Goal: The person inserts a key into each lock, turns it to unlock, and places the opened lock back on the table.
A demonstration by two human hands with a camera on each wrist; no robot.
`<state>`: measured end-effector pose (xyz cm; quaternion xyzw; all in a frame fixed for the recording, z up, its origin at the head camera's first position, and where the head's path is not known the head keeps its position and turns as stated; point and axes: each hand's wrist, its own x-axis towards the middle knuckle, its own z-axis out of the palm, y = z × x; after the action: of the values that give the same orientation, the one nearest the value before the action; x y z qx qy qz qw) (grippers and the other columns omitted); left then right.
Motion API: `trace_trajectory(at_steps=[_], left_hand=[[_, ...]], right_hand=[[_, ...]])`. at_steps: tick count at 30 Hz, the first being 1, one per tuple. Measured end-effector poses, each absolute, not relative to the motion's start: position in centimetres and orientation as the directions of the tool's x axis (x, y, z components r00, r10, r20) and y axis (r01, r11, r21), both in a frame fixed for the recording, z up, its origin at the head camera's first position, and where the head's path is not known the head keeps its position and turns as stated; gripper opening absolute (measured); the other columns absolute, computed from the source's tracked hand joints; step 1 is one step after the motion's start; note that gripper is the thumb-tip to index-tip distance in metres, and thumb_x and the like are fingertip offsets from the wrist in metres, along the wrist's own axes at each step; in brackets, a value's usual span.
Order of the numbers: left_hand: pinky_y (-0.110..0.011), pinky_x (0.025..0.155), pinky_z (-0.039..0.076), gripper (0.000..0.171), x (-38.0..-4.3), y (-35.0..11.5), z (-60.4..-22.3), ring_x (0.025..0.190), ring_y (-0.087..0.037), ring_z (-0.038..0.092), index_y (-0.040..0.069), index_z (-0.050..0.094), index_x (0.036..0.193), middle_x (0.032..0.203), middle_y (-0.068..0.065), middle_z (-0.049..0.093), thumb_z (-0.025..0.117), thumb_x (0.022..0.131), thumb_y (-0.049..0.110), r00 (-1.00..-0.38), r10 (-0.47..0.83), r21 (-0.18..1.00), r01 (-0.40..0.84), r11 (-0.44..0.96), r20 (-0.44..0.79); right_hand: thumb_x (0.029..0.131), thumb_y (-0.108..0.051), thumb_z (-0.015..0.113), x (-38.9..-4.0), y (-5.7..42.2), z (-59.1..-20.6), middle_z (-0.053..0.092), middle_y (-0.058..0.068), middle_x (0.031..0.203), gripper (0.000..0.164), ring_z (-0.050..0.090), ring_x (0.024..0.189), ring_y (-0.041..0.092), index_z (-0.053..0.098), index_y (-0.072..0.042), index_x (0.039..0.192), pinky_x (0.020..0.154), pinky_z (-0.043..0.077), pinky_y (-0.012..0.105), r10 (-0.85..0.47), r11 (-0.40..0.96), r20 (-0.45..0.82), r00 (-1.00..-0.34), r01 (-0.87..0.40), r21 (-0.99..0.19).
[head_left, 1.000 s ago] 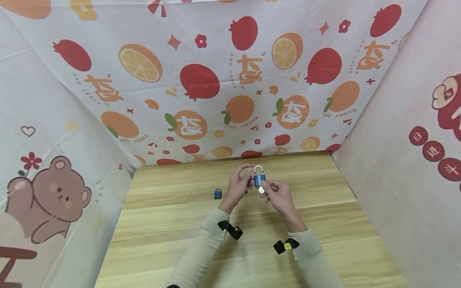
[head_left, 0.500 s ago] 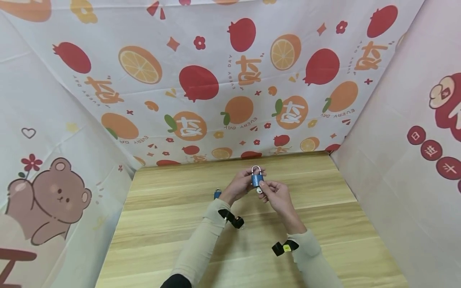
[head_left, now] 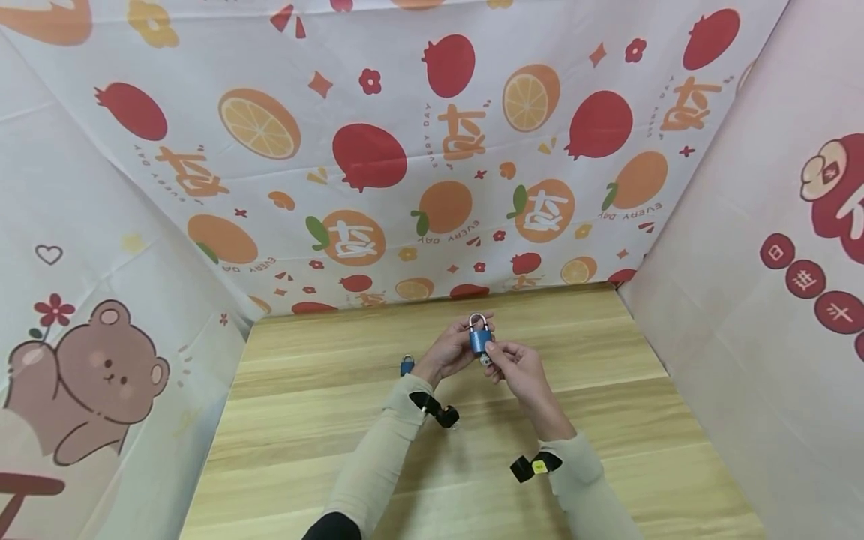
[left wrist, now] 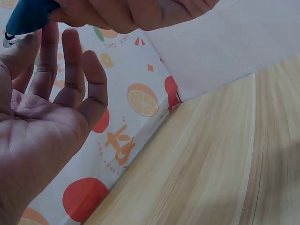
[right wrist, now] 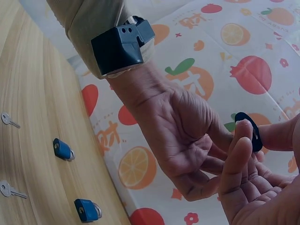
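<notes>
1. The blue padlock is held up above the tabletop, between the two hands, its shackle pointing up and away; whether the shackle is latched is too small to tell.
2. The right hand pinches the lower part of the padlock between thumb and fingers. A silvery key shows just below the body, partly covered by those fingers, so its blade cannot be made out.
3. The left hand is behind and beside the padlock, its fingers partly hidden by the shackle and body. The left wrist view shows several fingers loosely extended and apart, the thumb against the lock; whether the hand also grips it, I cannot tell.
4. In that same view the padlock and right hand are cut off by the top edge, and a small metal bit by the thumb is unclear.
5. The right wrist view shows the held lock only as a dark, rounded edge among fingers.
6. On the tabletop there, an upper padlock, a lower padlock, an upper loose key and a lower loose key lie apart.
7. From the head, one resting padlock shows, partly covered by the left hand.
</notes>
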<state>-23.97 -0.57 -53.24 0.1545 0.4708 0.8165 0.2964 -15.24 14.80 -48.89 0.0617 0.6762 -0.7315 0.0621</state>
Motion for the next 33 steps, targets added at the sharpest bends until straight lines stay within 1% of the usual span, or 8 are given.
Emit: trace_trajectory(at_steps=[4,11,14,20,23,27,28,33], left_hand=[[-0.023,0.081,0.055,0.043,-24.00,-0.46,-53.19,0.096,-0.009,0.060,0.004,0.039,0.151,0.107,0.005,0.063,0.042,0.109,0.014,-0.800,0.597,0.856,-0.351,-0.380,-0.063],[-0.025,0.080,0.056,0.024,-23.92,-0.53,-53.34,0.098,-0.009,0.063,0.021,0.061,0.123,0.106,0.007,0.068,0.045,0.108,0.012,-0.815,0.576,0.847,-0.348,-0.403,-0.061],[-0.027,0.080,0.056,0.024,-23.92,-0.63,-53.34,0.099,-0.010,0.064,0.023,0.065,0.116,0.106,0.008,0.070,0.046,0.108,0.011,-0.819,0.571,0.845,-0.346,-0.409,-0.059],[-0.026,0.082,0.057,0.021,-24.04,-0.72,-53.42,0.097,-0.009,0.068,0.014,0.067,0.117,0.103,0.005,0.074,0.050,0.106,0.009,-0.841,0.537,0.853,-0.321,-0.411,-0.058],[-0.025,0.082,0.058,0.024,-24.09,-0.73,-53.45,0.097,-0.008,0.069,0.003,0.064,0.124,0.102,0.005,0.074,0.051,0.105,0.008,-0.856,0.514,0.865,-0.298,-0.402,-0.056],[-0.025,0.083,0.059,0.041,-24.07,-0.72,-53.29,0.099,-0.009,0.070,-0.014,0.047,0.140,0.102,0.006,0.074,0.051,0.105,0.008,-0.870,0.489,0.881,-0.281,-0.380,-0.066],[-0.025,0.083,0.059,0.044,-24.05,-0.72,-53.23,0.100,-0.008,0.070,-0.015,0.044,0.141,0.103,0.006,0.074,0.052,0.105,0.008,-0.872,0.483,0.885,-0.279,-0.373,-0.072],[-0.024,0.081,0.060,0.043,-23.90,-0.74,-52.89,0.100,-0.008,0.072,-0.014,0.049,0.138,0.108,0.006,0.073,0.057,0.103,0.008,-0.885,0.456,0.900,-0.268,-0.343,-0.090]], right_hand=[[0.101,-0.020,0.064,-15.26,14.92,-48.84,0.071,-0.003,0.071,0.031,0.063,0.060,0.007,0.066,0.010,0.108,0.056,0.053,0.021,-0.019,-0.072,-0.176,-0.984,0.177,-0.982],[0.101,-0.018,0.064,-15.23,14.88,-48.90,0.070,-0.004,0.070,0.030,0.063,0.059,0.006,0.065,0.011,0.107,0.055,0.051,0.020,-0.020,-0.078,-0.177,-0.984,0.178,-0.981],[0.101,-0.019,0.064,-15.20,14.94,-48.94,0.070,-0.005,0.069,0.030,0.063,0.060,0.006,0.066,0.011,0.106,0.056,0.052,0.020,-0.025,-0.067,-0.179,-0.984,0.180,-0.981],[0.100,-0.020,0.065,-15.18,15.00,-49.13,0.071,-0.003,0.072,0.031,0.063,0.061,0.007,0.066,0.010,0.106,0.056,0.052,0.020,-0.022,-0.044,-0.176,-0.984,0.177,-0.983],[0.100,-0.020,0.065,-15.24,14.98,-49.25,0.071,-0.003,0.072,0.031,0.063,0.061,0.007,0.066,0.010,0.105,0.056,0.051,0.020,-0.023,-0.042,-0.172,-0.985,0.173,-0.984],[0.100,-0.019,0.065,-15.29,14.92,-49.41,0.070,-0.005,0.071,0.028,0.063,0.060,0.007,0.067,0.009,0.103,0.055,0.050,0.019,-0.015,-0.037,-0.169,-0.986,0.169,-0.985],[0.100,-0.019,0.065,-15.30,14.89,-49.46,0.069,-0.006,0.070,0.028,0.063,0.060,0.007,0.067,0.009,0.103,0.055,0.050,0.019,-0.012,-0.038,-0.169,-0.986,0.170,-0.985],[0.100,-0.018,0.066,-15.19,14.89,-49.44,0.069,-0.006,0.069,0.029,0.063,0.060,0.007,0.067,0.010,0.102,0.054,0.050,0.020,-0.005,-0.035,-0.167,-0.986,0.167,-0.985]])
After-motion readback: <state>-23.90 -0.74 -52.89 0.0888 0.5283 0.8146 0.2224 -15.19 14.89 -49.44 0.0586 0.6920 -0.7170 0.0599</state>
